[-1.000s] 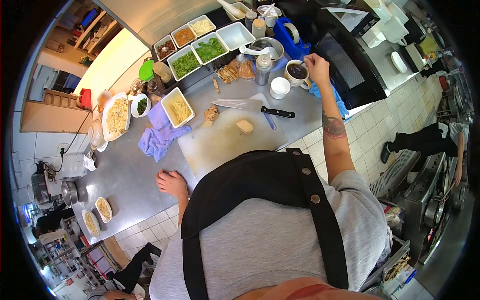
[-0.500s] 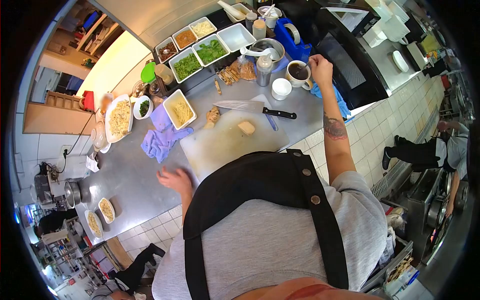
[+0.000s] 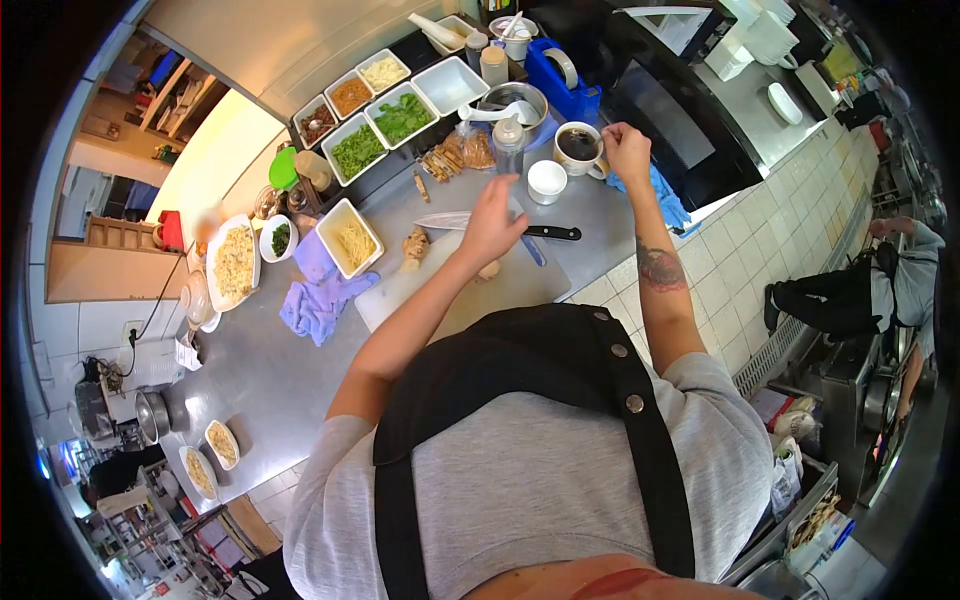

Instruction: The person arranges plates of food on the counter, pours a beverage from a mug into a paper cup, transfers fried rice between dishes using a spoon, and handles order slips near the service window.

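My right hand (image 3: 628, 152) is pinched at the rim of a mug of dark liquid (image 3: 578, 144), on what looks like a thin spoon handle dipping into it. My left hand (image 3: 492, 222) reaches over the cutting board (image 3: 385, 300), fingers apart, with nothing in it. Beneath it lies a knife (image 3: 552, 232) with a black handle, partly hidden by the hand. A knob of ginger (image 3: 414, 246) rests by the blade, and a pale peeled piece (image 3: 488, 270) shows beside my left wrist. Just beyond my left fingers stand a small white cup (image 3: 546, 182) and a squeeze bottle (image 3: 508, 146).
White tubs of herbs (image 3: 359, 150) and other fillings line the back. A tub of pale shreds (image 3: 352, 240) stands beside a purple cloth (image 3: 322, 302). A black microwave (image 3: 670, 110) is at the right. Another person (image 3: 905, 270) stands at the far right.
My left hand has swung from the left side of the counter up and right, over the board and knife. My right hand stays by the mug. The view has shifted slightly.
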{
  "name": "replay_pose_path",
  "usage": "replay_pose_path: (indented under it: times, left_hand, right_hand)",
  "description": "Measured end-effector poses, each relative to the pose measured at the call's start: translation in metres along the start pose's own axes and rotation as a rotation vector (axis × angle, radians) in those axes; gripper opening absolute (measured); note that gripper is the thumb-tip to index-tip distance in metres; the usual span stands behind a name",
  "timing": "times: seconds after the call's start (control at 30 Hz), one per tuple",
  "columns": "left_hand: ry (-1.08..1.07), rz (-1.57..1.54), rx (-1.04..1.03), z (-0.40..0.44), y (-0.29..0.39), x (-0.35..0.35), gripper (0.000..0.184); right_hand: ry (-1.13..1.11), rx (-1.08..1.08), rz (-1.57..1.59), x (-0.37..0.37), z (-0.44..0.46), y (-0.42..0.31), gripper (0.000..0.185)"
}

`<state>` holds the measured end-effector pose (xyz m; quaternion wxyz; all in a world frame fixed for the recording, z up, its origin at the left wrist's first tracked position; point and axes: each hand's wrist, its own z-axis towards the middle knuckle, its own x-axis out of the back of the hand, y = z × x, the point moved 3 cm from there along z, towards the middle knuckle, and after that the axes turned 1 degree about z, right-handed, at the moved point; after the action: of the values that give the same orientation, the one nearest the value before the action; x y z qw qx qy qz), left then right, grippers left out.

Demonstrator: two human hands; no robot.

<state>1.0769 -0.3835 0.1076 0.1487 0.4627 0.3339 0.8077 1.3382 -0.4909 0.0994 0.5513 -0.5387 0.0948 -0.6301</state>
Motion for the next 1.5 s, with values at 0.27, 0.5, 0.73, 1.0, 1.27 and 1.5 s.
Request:
replay_pose_path:
  times: [0.27,0.5,0.73,1.0,1.27,1.5]
  left_hand:
    - [-0.122,-0.001,0.085,0.047,-0.027,-0.054,0.071]
    - [-0.115,-0.024,0.069,0.05,-0.033,-0.062,0.076]
    - [-0.042,-0.026,0.083,0.04,-0.024,-0.056,0.073]
    - [-0.051,-0.226,-0.019,0.024,0.091,0.045,0.022]
    - [-0.392,-0.794,-0.553,-0.013,0.244,0.213,0.008]
    - [-0.058,-0.126,-0.545,-0.03,0.297,0.234,0.017]
  right_hand:
    - [-0.029,0.028,0.061,-0.003,-0.004,-0.01,0.012]
    - [0.022,0.02,0.07,-0.007,0.002,-0.009,0.011]
    - [0.039,-0.02,-0.098,0.004,0.006,-0.017,0.011]
    - [-0.077,0.018,-0.074,-0.003,0.016,-0.003,0.013]
    - [-0.131,0.105,-0.149,-0.007,0.017,0.001,0.014]
    - [-0.097,0.067,-0.031,-0.009,0.011,0.004,0.016]
